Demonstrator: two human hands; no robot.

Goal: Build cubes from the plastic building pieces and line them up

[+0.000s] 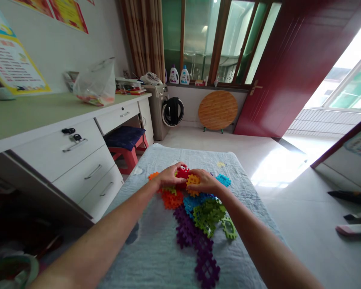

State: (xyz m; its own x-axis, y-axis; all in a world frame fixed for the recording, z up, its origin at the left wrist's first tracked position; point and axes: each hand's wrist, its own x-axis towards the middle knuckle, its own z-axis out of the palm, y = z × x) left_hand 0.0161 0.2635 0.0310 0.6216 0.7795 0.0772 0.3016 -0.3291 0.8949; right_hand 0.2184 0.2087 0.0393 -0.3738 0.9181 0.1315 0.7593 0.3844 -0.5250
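My left hand (169, 177) is closed around red toothed plastic building pieces (183, 172), fingers at the back and thumb in front. My right hand (207, 181) grips a yellow-orange toothed building piece (193, 185), which stands against the red ones. Whether the two are joined I cannot tell. Below my hands lie orange-red pieces (172, 199), blue pieces (191, 204), a heap of green pieces (209, 215) and a trail of purple pieces (207, 269). A light-blue piece (223, 180) sits beyond my right wrist, and another orange piece (153, 176) beside my left hand.
A pale blue cloth (156, 249) covers the table under the pieces. To the left stands a white desk (75, 154) with a plastic bag (98, 84) on top and a red stool (129, 154) beneath. A washing machine (158, 110) and round wooden tabletop (218, 109) are behind.
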